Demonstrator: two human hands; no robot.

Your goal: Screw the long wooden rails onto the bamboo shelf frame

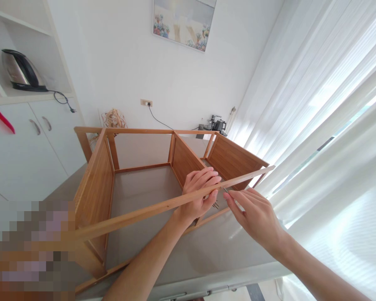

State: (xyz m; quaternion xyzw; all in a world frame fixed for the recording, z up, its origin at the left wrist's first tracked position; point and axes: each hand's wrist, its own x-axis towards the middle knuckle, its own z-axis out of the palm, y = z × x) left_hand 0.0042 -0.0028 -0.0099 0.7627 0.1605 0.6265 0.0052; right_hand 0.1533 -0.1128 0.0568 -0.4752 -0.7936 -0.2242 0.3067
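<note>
A wooden shelf frame [188, 154] with panels lies on its side on the grey table. My left hand [200, 190] is closed around its long front rail [163, 205], fingers above and thumb below. My right hand [253, 211] pinches a thin metal screw [225, 190] between thumb and fingertips, its tip at the rail just right of my left hand. Whether the tip sits in a hole is too small to tell. Several loose screws [216, 205] show just below the rail by my left thumb.
The grey table [207, 255] carries the frame. A coffee maker and a black kettle [219, 125] stand behind it on the right. White curtains [341, 167] hang close on the right. White cabinets [28, 142] with a steel kettle [21, 71] are on the left. The lower left is pixelated.
</note>
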